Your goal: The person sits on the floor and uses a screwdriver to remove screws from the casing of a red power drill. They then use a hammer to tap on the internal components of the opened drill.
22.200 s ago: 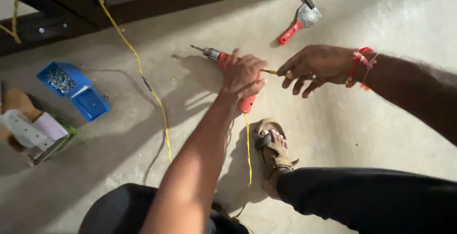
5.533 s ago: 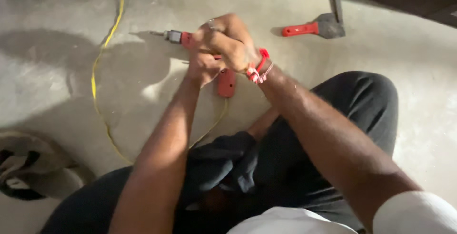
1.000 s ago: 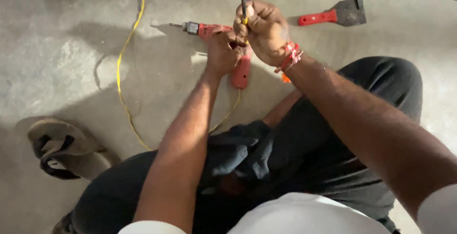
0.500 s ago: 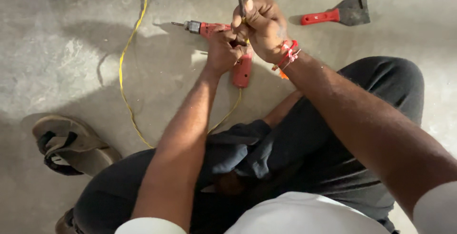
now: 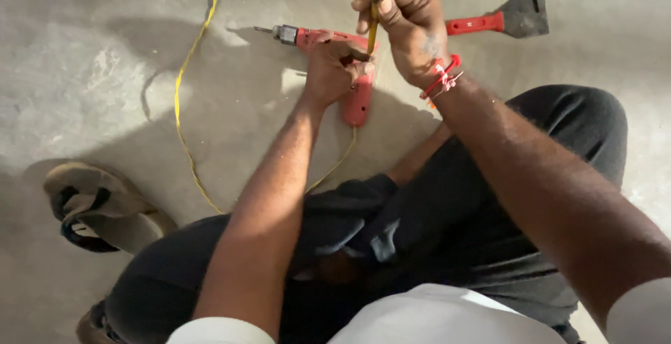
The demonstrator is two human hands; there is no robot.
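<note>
a red plastic power drill (image 5: 335, 57) with a metal bit pointing left lies on the grey concrete floor (image 5: 91, 85), just ahead of the seated person's dark-trousered knees. its body is clasped by the left hand (image 5: 334, 70), the grip closed around the housing. a thin, dark, yellow-banded rod-like tool (image 5: 375, 5) is held upright in the right hand (image 5: 409, 26), fingers wrapped tightly about it, directly above the drill. a yellow cord (image 5: 183, 113) is trailed across the floor from the drill's handle. a red-handled hammer (image 5: 500, 21) lies behind the right hand, and a worn sandal (image 5: 101, 208) rests at the left.
</note>
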